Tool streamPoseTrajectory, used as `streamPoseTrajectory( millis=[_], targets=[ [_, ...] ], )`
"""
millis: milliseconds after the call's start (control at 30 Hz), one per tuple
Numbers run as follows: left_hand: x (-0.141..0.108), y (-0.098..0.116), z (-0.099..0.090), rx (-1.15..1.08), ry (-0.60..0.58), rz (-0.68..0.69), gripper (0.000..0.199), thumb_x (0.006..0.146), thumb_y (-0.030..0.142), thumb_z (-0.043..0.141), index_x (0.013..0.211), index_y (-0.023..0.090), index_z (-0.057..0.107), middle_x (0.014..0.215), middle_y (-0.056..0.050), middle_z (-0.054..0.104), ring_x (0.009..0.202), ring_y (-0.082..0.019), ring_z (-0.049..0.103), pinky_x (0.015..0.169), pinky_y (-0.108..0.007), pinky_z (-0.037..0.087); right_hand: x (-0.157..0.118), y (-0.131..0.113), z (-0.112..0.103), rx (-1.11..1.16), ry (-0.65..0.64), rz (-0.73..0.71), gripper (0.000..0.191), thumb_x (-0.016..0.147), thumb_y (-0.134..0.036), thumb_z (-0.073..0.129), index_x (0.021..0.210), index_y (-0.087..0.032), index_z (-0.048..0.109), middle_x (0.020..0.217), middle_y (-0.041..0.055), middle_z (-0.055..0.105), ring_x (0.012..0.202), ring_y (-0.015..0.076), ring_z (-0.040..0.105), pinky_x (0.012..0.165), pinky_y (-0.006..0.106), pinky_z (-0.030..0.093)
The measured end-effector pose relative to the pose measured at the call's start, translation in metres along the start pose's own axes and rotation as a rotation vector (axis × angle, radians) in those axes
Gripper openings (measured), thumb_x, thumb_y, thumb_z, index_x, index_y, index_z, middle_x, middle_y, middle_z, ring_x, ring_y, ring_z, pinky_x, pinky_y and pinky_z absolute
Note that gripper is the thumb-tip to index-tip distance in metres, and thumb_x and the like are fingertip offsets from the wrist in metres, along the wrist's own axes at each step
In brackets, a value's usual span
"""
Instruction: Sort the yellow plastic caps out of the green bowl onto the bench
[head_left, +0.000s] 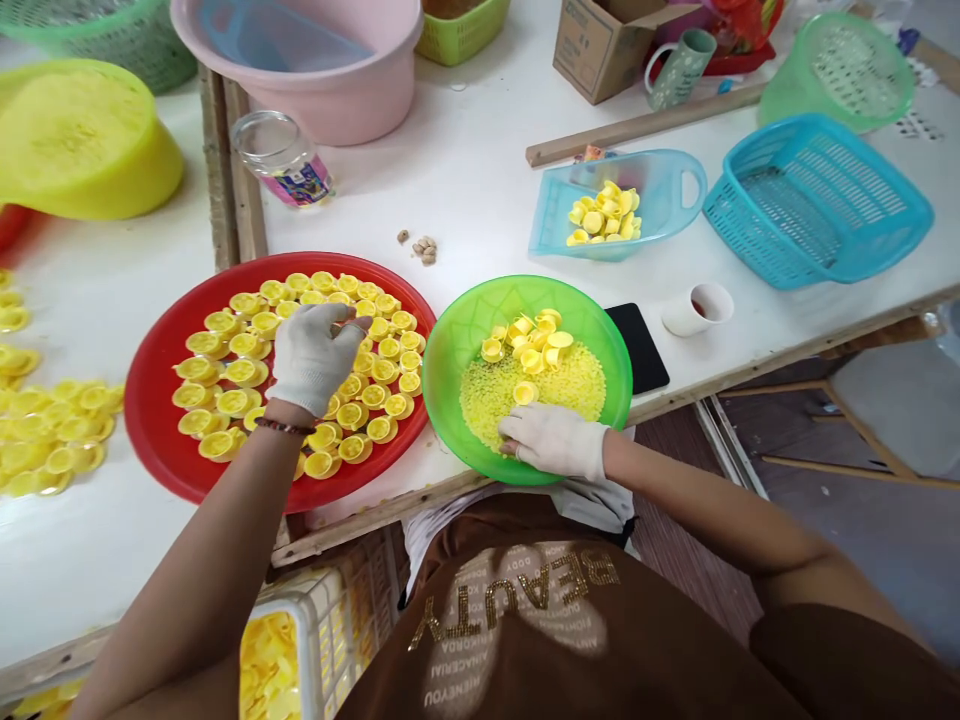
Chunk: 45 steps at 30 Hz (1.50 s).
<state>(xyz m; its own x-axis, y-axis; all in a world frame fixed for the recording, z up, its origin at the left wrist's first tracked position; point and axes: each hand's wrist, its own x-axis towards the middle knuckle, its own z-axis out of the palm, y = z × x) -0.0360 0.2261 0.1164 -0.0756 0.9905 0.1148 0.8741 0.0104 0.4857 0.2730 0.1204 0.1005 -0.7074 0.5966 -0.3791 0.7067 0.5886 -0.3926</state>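
Observation:
My left hand point(319, 355), in a white glove with bare fingertips, is over the red tray point(161, 450). Its thumb and fingers are pinched together; anything between them is too small to make out. Under and around it, the tray holds many round yellow plastic caps point(244, 372), mostly facing up. My right hand point(553, 440), gloved the same way, rests at the near side of the green bowl point(457, 310). Its fingers curl down to the small yellow pellets point(585, 375), and their tips are partly hidden. A loose pile of yellow caps point(536, 340) lies on the pellets, one near my fingers.
A black phone-like slab point(637, 345) lies beside the bowl, near a paper cup point(696, 310). Behind are a blue scoop point(667, 190) with caps, a blue basket point(877, 225), a glass jar point(281, 160) and a pink tub point(375, 95). More caps point(52, 430) lie left.

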Motion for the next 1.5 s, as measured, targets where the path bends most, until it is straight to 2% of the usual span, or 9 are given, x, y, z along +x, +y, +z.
streamPoseTrajectory(
  millis=[100,200,267,400,500,800,933,1300,1500],
  targets=[
    [-0.020,0.053,0.009,-0.109,-0.018,0.273,0.026,0.092,0.033,0.054,0.090,0.018,0.074,0.091,-0.006,0.072,0.089,-0.022,0.065,0.084,-0.034,0.049,0.003,-0.001,-0.003,0.091,-0.046,0.068,0.031,0.106,-0.036,0.047,0.098,-0.014,0.067,0.096,0.0108,0.072,0.083,0.0211,0.063,0.074,0.033,0.042],
    [-0.039,0.104,0.037,-0.141,-0.335,0.461,0.025,0.089,0.020,0.049,0.086,0.018,0.075,0.087,-0.007,0.073,0.083,-0.021,0.066,0.079,-0.032,0.050,0.001,0.006,-0.009,0.370,0.114,0.119,0.032,0.104,-0.033,0.051,0.078,-0.017,0.059,0.077,0.0043,0.063,0.072,0.0156,0.055,0.070,0.031,0.039],
    [-0.046,0.126,0.060,-0.056,-0.525,0.496,0.026,0.088,0.016,0.050,0.086,0.017,0.075,0.088,-0.008,0.074,0.085,-0.022,0.067,0.078,-0.032,0.049,-0.003,0.015,-0.014,0.794,0.284,0.182,0.037,0.104,-0.037,0.049,0.072,-0.020,0.051,0.066,-0.0007,0.052,0.061,0.0122,0.046,0.062,0.028,0.037],
    [-0.048,0.142,0.093,0.071,-0.693,0.467,0.020,0.086,0.020,0.058,0.094,0.018,0.076,0.095,-0.009,0.074,0.091,-0.024,0.068,0.078,-0.032,0.050,-0.012,0.037,-0.023,1.703,0.519,0.281,0.043,0.097,-0.059,0.054,0.077,-0.022,0.047,0.061,-0.0066,0.043,0.046,0.0076,0.035,0.045,0.022,0.026],
    [-0.046,0.142,0.096,0.021,-0.672,0.444,0.015,0.082,0.020,0.062,0.090,0.018,0.074,0.095,-0.009,0.073,0.091,-0.024,0.067,0.079,-0.032,0.050,-0.013,0.046,-0.026,1.975,0.649,0.242,0.042,0.091,-0.058,0.065,0.079,-0.021,0.049,0.062,-0.0070,0.046,0.046,0.0064,0.040,0.043,0.020,0.028],
    [-0.065,0.136,0.071,-0.959,-0.712,-0.130,0.033,0.073,0.043,0.079,0.080,0.016,0.059,0.072,-0.001,0.064,0.062,-0.014,0.062,0.061,-0.027,0.053,0.009,0.014,-0.053,1.866,1.091,0.056,0.045,0.096,-0.060,0.061,0.075,-0.022,0.045,0.060,-0.0078,0.044,0.042,0.0054,0.040,0.041,0.020,0.032],
    [-0.076,0.138,0.070,-1.089,-0.700,-0.232,0.039,0.072,0.048,0.082,0.079,0.015,0.062,0.068,-0.001,0.063,0.063,-0.013,0.062,0.066,-0.029,0.058,0.016,0.007,-0.059,1.778,1.202,-0.007,0.047,0.094,-0.063,0.061,0.074,-0.023,0.046,0.061,-0.0069,0.045,0.046,0.0081,0.049,0.043,0.023,0.039],
    [-0.080,0.135,0.072,-1.080,-0.651,-0.191,0.035,0.077,0.046,0.079,0.073,0.015,0.064,0.064,-0.001,0.063,0.060,-0.012,0.060,0.065,-0.028,0.056,0.014,0.007,-0.062,1.782,1.189,0.021,0.050,0.092,-0.066,0.062,0.074,-0.023,0.043,0.059,-0.0083,0.040,0.043,0.0059,0.038,0.041,0.021,0.030],
    [-0.071,0.121,0.042,-1.004,-0.562,-0.162,0.028,0.080,0.041,0.077,0.082,0.015,0.068,0.068,-0.001,0.065,0.063,-0.013,0.061,0.065,-0.027,0.053,-0.003,0.025,-0.043,1.514,0.951,0.108,0.042,0.100,-0.058,0.052,0.077,-0.024,0.044,0.060,-0.0081,0.039,0.043,0.0078,0.035,0.044,0.024,0.026]
  ],
)
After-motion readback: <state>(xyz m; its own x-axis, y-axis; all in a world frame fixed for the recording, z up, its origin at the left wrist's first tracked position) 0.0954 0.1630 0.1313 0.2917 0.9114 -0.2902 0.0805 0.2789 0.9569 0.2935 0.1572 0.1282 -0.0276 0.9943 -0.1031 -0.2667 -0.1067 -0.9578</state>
